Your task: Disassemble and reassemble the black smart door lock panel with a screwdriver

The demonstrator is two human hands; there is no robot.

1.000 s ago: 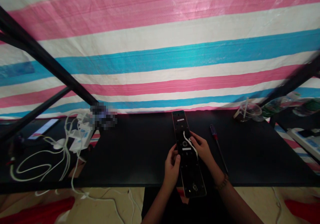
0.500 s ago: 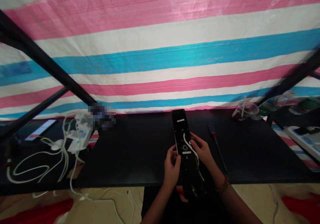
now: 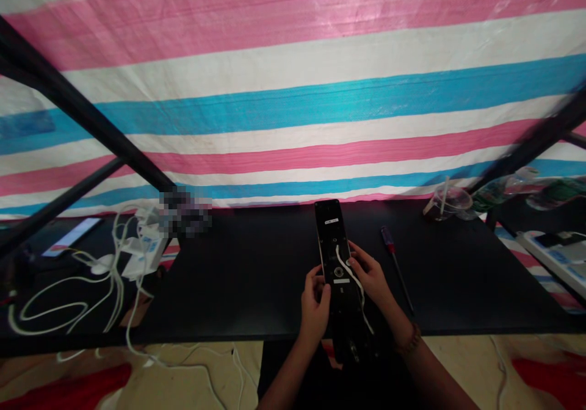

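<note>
A long black panel-like device [image 3: 328,233] rises from the near table edge, its far end toward the striped sheet. Pale labels, a round fitting and small holes mark its face. My left hand [image 3: 315,303] grips its left edge, thumb on the face. On the right edge my right hand [image 3: 368,274] is closed, its thumb by a white cable [image 3: 351,276] that runs down the face. The fingers behind the device are hidden. To the right of my right hand lies a screwdriver [image 3: 397,269] with a dark purple and red handle.
The black table [image 3: 238,276] backs onto a striped sheet [image 3: 293,111]. At left are tangled white cables [image 3: 116,282], a phone [image 3: 73,237] and a white box [image 3: 146,254]. A plastic cup with a straw [image 3: 447,202] stands at the back right. Black posts [image 3: 91,117] slant at both sides.
Almost nothing differs. The view has shifted very slightly; both hands keep their hold on the black device.
</note>
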